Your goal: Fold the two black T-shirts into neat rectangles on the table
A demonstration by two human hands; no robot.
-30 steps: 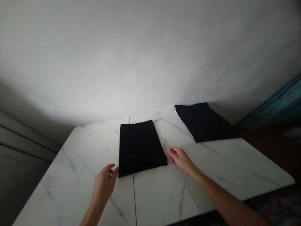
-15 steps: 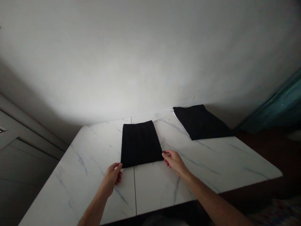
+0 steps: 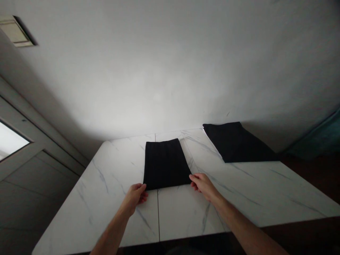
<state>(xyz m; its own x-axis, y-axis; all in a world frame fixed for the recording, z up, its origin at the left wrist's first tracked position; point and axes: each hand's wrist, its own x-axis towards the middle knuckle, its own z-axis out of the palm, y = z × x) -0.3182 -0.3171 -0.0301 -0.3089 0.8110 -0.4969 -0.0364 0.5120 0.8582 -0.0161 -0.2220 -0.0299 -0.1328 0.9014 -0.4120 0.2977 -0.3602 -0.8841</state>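
Observation:
A flat, folded black cloth (image 3: 166, 164) lies on the marble-patterned table, its near edge toward me. My left hand (image 3: 136, 196) pinches the near left corner between thumb and fingers. At the near right corner, my right hand (image 3: 202, 184) has the same kind of pinch. Between the two hands the near edge runs fairly straight. Another folded black cloth (image 3: 237, 143) rests farther right, close to the wall, with a thin white edge along its left side; neither hand touches it.
The white table (image 3: 183, 212) has grey veins and a dark seam across it. Its back edge meets a pale wall (image 3: 159, 71). To the left stands a panelled door (image 3: 39, 177); at the far right hangs a teal cloth (image 3: 316, 136).
The view has shifted left, so the table and cloths appear farther right and more of the door shows. Both hands keep their hold on the near cloth's corners.

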